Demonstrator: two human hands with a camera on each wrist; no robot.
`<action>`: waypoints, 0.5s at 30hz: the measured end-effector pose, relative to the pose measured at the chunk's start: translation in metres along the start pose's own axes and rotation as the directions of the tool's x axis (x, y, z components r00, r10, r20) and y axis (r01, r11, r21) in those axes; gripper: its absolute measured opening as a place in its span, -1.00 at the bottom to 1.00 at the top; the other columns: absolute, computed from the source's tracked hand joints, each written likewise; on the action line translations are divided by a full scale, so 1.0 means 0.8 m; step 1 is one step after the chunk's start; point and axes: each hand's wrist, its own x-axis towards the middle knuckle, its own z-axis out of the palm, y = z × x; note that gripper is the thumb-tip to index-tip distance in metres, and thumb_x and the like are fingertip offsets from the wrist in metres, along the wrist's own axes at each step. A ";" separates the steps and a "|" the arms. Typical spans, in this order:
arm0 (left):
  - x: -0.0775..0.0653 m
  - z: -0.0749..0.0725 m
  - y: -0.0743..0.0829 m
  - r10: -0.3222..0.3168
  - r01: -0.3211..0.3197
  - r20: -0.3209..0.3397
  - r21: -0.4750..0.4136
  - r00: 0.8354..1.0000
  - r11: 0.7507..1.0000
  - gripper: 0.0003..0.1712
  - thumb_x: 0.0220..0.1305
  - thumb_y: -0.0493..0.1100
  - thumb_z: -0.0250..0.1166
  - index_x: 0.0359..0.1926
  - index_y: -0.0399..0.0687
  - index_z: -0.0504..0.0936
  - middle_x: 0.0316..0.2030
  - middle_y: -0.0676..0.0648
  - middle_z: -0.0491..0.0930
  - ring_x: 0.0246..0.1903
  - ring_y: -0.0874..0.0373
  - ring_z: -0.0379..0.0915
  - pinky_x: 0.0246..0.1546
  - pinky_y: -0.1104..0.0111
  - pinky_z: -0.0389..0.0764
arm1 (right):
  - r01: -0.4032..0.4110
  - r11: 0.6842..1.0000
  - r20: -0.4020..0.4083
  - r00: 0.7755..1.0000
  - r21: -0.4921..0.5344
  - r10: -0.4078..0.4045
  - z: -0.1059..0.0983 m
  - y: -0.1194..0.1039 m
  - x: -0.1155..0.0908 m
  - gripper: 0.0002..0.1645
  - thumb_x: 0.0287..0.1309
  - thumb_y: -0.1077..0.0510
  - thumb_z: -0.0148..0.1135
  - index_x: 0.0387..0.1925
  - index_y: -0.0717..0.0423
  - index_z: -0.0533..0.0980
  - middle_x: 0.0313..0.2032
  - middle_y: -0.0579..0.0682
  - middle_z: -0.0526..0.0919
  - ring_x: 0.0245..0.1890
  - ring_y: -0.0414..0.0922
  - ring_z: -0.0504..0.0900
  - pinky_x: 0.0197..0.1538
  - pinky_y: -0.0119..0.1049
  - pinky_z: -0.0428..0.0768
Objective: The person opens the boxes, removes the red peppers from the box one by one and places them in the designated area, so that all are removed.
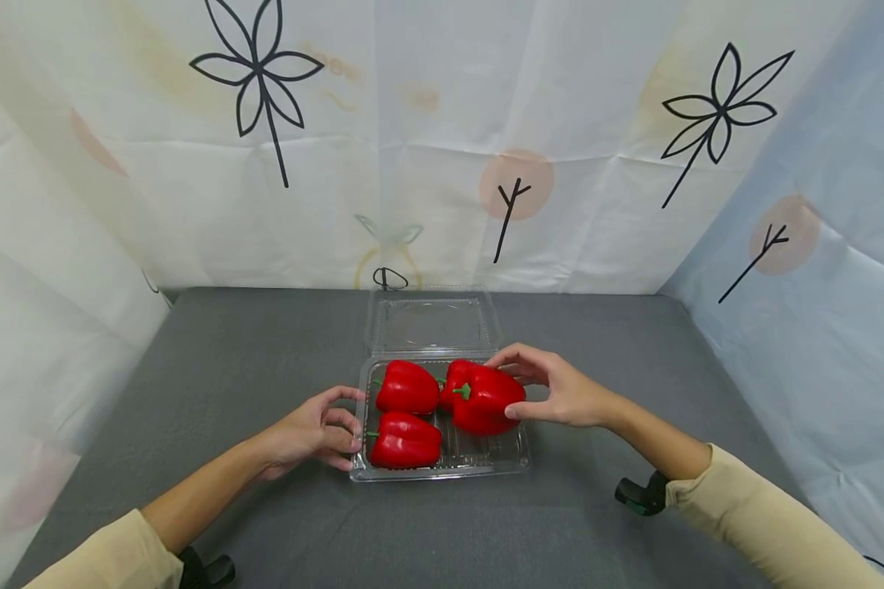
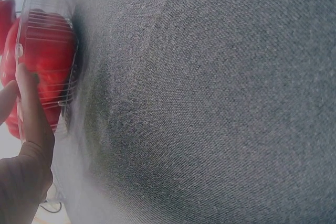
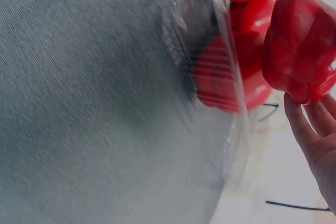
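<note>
My right hand grips a red bell pepper between thumb and fingers. In the right wrist view that pepper is lifted above the rim of a clear plastic container. Three more red bell peppers lie inside: one at the back left, one at the front left, and one at the back right, partly hidden by the held pepper. At the container's left side, my left hand holds the rim, its fingers against the wall in the left wrist view.
The container's hinged lid stands open toward the back. A grey cloth covers the table. White printed fabric hangs behind and along both sides.
</note>
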 end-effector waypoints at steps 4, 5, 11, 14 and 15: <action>-0.001 0.000 0.000 0.001 -0.001 0.001 0.001 1.000 1.000 -0.21 0.26 -0.36 0.31 0.38 -0.29 0.06 -0.24 -0.15 0.54 -0.27 0.00 0.61 -0.19 0.05 0.72 | 0.016 0.999 -0.062 0.998 -0.041 -0.018 -0.014 -0.002 0.000 -0.39 0.11 0.30 0.40 0.21 0.10 0.42 0.15 0.03 0.56 0.16 0.02 0.58 0.13 -0.21 0.61; -0.001 0.000 0.000 0.001 -0.001 0.001 0.001 1.000 1.000 -0.21 0.26 -0.36 0.31 0.37 -0.29 0.06 -0.24 -0.15 0.54 -0.27 0.00 0.61 -0.19 0.05 0.72 | 0.020 0.999 -0.083 0.996 -0.049 -0.024 -0.017 -0.002 0.000 -0.38 0.11 0.31 0.40 0.21 0.11 0.42 0.15 0.03 0.56 0.16 0.03 0.58 0.13 -0.20 0.62; 0.000 0.000 0.000 0.002 -0.002 -0.003 0.001 1.000 1.000 -0.21 0.26 -0.36 0.31 0.37 -0.28 0.06 -0.24 -0.15 0.55 -0.27 0.00 0.61 -0.20 0.04 0.72 | 0.043 0.995 -0.242 0.968 -0.093 -0.065 -0.037 0.001 -0.002 -0.34 0.09 0.39 0.40 0.24 0.21 0.39 0.16 0.16 0.54 0.13 0.05 0.59 0.08 -0.29 0.63; 0.001 0.000 -0.001 -0.003 0.003 -0.010 -0.001 1.000 1.000 -0.21 0.25 -0.36 0.32 0.37 -0.27 0.07 -0.23 -0.16 0.55 -0.27 -0.01 0.61 -0.20 0.03 0.72 | 0.040 0.994 -0.323 0.944 -0.098 -0.070 -0.045 0.005 -0.003 -0.33 0.08 0.42 0.39 0.24 0.26 0.38 0.16 0.21 0.54 0.11 -0.04 0.61 0.06 -0.36 0.63; 0.001 0.000 -0.001 -0.003 0.003 -0.010 -0.001 1.000 1.000 -0.21 0.25 -0.36 0.32 0.37 -0.27 0.07 -0.23 -0.16 0.55 -0.27 -0.01 0.61 -0.20 0.03 0.72 | 0.038 0.995 -0.348 0.935 -0.096 -0.069 -0.048 0.006 -0.003 -0.33 0.08 0.44 0.38 0.24 0.27 0.38 0.16 0.23 0.53 0.10 -0.09 0.61 0.04 -0.38 0.63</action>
